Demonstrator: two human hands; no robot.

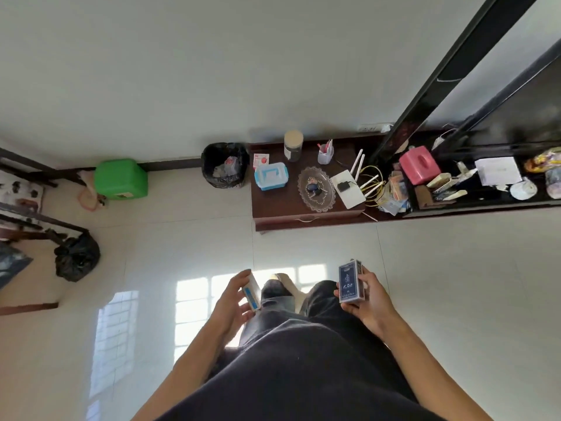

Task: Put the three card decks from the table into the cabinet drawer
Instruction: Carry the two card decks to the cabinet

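My left hand (232,302) grips a white and light-blue card deck (252,294) low in the middle of the view. My right hand (365,302) holds a dark blue card deck (349,281), with the edge of a second deck (360,266) showing behind it. Ahead stands the low dark-brown cabinet (282,205). Its drawer (306,221) with a metal handle is closed. Both hands are over the floor, well short of the cabinet.
The cabinet top carries a blue-lidded box (270,176), a glass dish (316,189), a jar (293,145), a pen cup (325,153) and a white router (349,189). A black bin (224,164) and green container (120,179) stand left of it. A cluttered black shelf (473,205) extends right.
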